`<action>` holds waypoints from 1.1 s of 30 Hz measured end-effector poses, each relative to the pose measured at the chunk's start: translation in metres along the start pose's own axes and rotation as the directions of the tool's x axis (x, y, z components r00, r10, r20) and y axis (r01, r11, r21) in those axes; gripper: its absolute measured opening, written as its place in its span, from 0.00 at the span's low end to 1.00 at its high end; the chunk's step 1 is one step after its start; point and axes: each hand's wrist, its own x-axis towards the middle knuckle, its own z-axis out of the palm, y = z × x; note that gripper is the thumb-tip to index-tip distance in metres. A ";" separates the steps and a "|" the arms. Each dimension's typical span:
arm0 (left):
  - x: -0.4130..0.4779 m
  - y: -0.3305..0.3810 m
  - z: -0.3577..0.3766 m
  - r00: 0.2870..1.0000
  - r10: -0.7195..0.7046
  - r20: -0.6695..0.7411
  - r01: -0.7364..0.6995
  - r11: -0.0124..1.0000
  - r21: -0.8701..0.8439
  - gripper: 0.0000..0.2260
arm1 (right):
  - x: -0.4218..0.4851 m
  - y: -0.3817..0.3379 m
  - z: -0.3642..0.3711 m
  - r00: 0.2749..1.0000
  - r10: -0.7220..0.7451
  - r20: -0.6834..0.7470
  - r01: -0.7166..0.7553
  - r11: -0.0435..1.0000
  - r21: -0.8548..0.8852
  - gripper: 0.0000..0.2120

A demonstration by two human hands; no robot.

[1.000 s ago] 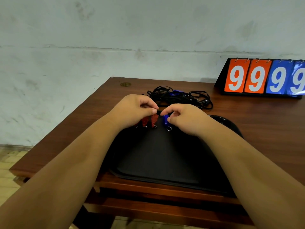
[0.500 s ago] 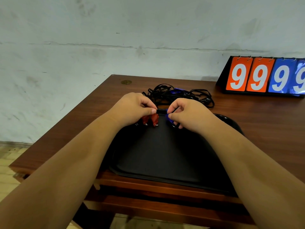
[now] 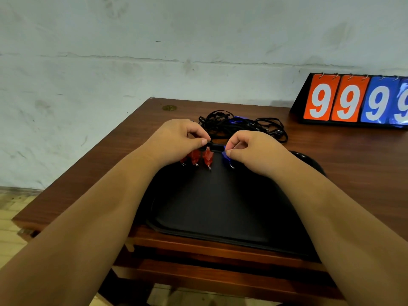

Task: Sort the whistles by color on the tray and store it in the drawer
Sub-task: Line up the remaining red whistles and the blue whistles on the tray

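Observation:
A black tray (image 3: 216,208) lies on the wooden table in front of me. Along its far edge sit red whistles (image 3: 195,156), with one more red whistle (image 3: 208,157) beside them on the right. My left hand (image 3: 176,140) rests over them, its thumb and fingers pinched at the top of that rightmost red whistle. A blue whistle (image 3: 226,157) lies just to the right, pinched by my right hand (image 3: 254,149). Both hands partly hide the whistles. Another blue whistle (image 3: 237,119) lies in a tangle of black cords (image 3: 223,123) behind the tray.
A flip scoreboard (image 3: 353,101) with orange and blue nines stands at the back right of the table (image 3: 353,162). A white wall runs behind. The table's front edge and a wooden drawer front (image 3: 220,246) lie below the tray.
My hands have moved slightly apart at the tray's far edge. The blue whistle has shifted a little to the right, away from the red ones.

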 end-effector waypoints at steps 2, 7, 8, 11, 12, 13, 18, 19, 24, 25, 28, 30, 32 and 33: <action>-0.002 0.001 -0.001 1.000 -0.016 0.009 0.016 0.999 -0.044 0.11 | 0.000 -0.001 0.001 1.000 -0.019 0.005 0.019 1.000 -0.020 0.02; -0.006 0.000 0.000 0.997 0.033 0.063 -0.023 0.988 -0.150 0.27 | 0.000 0.000 0.004 0.999 -0.050 0.012 0.051 0.998 -0.044 0.01; -0.006 0.001 0.000 0.996 0.047 0.079 -0.036 0.990 -0.140 0.28 | 0.000 0.000 0.004 0.998 -0.057 0.013 0.057 0.997 -0.049 0.02; -0.006 0.002 -0.001 0.991 0.072 0.116 -0.059 0.992 -0.114 0.29 | 0.001 0.001 0.005 0.998 -0.068 0.008 0.068 0.997 -0.047 0.03; -0.006 0.003 -0.001 0.990 0.073 0.125 -0.059 0.992 -0.114 0.29 | 0.001 0.001 0.005 0.998 -0.070 0.009 0.070 0.997 -0.042 0.03; -0.007 0.004 0.000 0.989 0.067 0.134 -0.051 0.992 -0.119 0.28 | 0.002 0.001 0.006 0.997 -0.070 0.010 0.070 0.997 -0.036 0.04; -0.008 0.005 0.002 0.990 0.028 0.141 -0.007 0.988 -0.151 0.27 | 0.003 0.000 0.007 0.999 -0.040 -0.010 0.040 0.999 -0.037 0.02; -0.008 0.004 0.002 0.990 0.022 0.140 -0.001 0.988 -0.152 0.27 | 0.003 0.000 0.006 0.999 -0.033 -0.008 0.033 0.999 -0.037 0.03; -0.008 0.004 0.001 0.990 0.032 0.139 -0.011 0.988 -0.154 0.27 | 0.004 -0.001 0.006 1.000 -0.006 0.026 0.006 1.000 0.006 0.05; -0.008 0.004 0.001 0.990 0.037 0.136 -0.016 0.988 -0.153 0.27 | 0.004 -0.001 0.007 1.000 -0.003 0.026 0.003 1.000 0.014 0.05; -0.007 0.000 0.002 0.994 0.033 0.108 -0.015 0.987 -0.160 0.24 | 0.004 -0.003 0.008 0.999 -0.007 0.033 0.006 1.000 0.015 0.06; -0.006 -0.002 0.002 0.995 0.028 0.100 -0.009 0.983 -0.185 0.18 | 0.003 -0.003 0.008 0.999 -0.013 0.034 0.012 1.000 0.019 0.05; -0.006 -0.003 0.001 0.994 0.030 0.109 -0.007 0.979 -0.205 0.14 | 0.001 -0.005 0.007 0.999 -0.022 0.035 0.022 1.000 0.012 0.04; -0.006 -0.002 0.001 0.993 0.034 0.117 -0.010 0.980 -0.200 0.13 | 0.000 -0.006 0.007 0.999 -0.026 0.035 0.026 1.000 0.006 0.03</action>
